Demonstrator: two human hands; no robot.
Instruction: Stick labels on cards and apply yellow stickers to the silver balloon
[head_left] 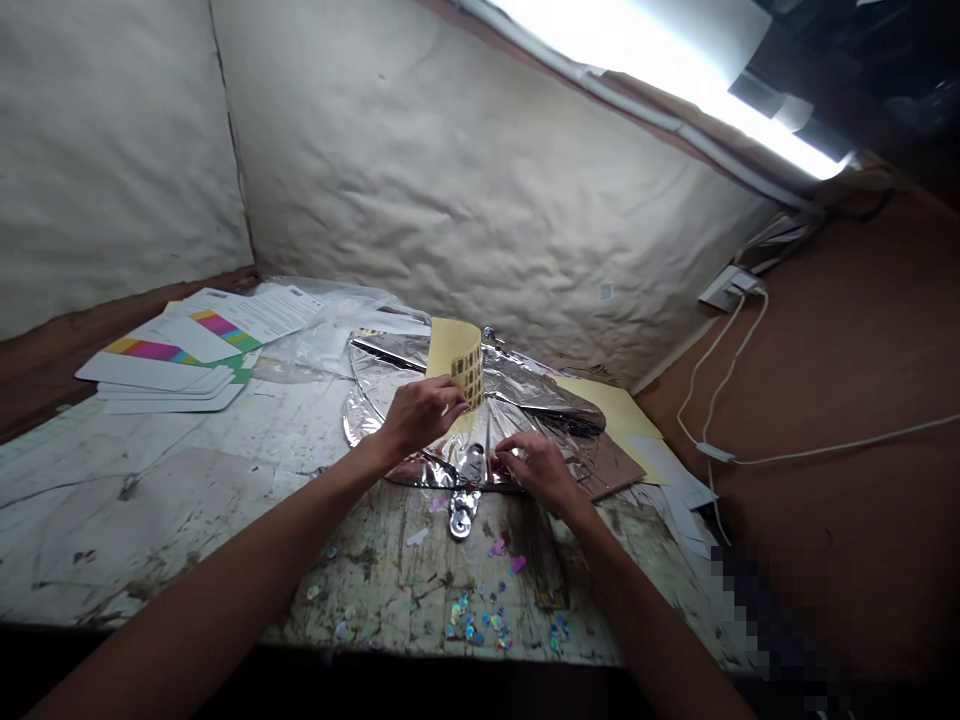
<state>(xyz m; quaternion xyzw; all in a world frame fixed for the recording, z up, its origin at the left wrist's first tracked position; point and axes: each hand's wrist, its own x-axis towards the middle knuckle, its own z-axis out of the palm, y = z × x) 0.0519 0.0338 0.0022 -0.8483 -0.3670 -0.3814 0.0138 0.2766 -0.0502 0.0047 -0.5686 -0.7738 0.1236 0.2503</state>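
My left hand pinches the lower edge of a yellow sticker sheet, which stands up in a curl and bears rows of small dark labels. Beneath it lies a flat silver foil balloon, wrinkled and shiny, its narrow neck tab pointing toward me. Low over the foil, just right of that neck, is my right hand, fingertips drawn together; whatever they hold is too small to make out.
Printed cards are stacked at the left beside clear plastic wrap. More yellow sheets lie at the right. Sequins dot the worn tabletop near its front edge. A white cable hangs along the right wall.
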